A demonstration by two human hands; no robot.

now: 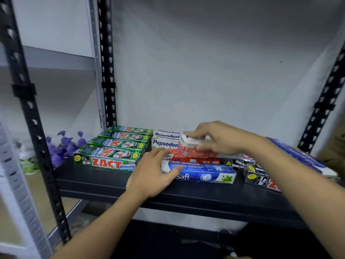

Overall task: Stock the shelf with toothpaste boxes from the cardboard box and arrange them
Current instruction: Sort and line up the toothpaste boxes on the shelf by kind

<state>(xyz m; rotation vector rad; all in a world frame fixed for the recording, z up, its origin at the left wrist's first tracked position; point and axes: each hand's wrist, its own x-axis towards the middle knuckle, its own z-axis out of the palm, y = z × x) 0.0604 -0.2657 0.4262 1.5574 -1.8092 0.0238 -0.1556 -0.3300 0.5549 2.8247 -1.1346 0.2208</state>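
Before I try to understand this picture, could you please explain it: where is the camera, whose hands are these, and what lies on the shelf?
There is no machine here. A person wears one camera on the head, so you look forward and down at that person's two bare hands. They work at a black shelf. On it lie toothpaste boxes: green ZACT boxes at the left, white Pepsodent boxes behind the middle, a blue Safi box in front, black ZACT boxes at the right. The right hand grips a red and white box, a little blurred, above the middle boxes. The left hand lies open, its fingers touching the left end of the Safi box. The cardboard box is not in view.
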